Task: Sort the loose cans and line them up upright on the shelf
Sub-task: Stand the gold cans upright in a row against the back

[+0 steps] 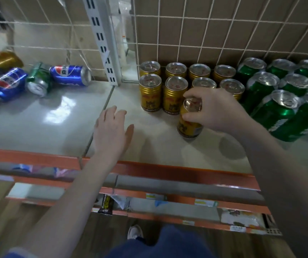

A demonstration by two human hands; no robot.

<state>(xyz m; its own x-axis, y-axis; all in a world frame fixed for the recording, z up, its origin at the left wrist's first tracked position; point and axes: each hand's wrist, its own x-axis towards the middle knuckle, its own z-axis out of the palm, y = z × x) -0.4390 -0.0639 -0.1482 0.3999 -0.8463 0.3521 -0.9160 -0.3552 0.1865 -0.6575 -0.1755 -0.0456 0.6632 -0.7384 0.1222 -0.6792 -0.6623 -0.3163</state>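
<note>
your right hand grips a gold can around its top, fingers curled over the rim, the can upright but leaning slightly on the pale shelf. it stands just in front of the gold rows, two rows of upright gold cans at about 12 o'clock from it. at 3 o'clock from the held can the green cans stand upright in a tight block reaching the right edge. your left hand hovers flat over the shelf at 9 o'clock from the gold can, fingers spread and loose, holding nothing. far off at 10 o'clock, past the white slotted upright, the loose cans lie on their sides in a jumble: blue, green and one gold against the wire grid.
</note>
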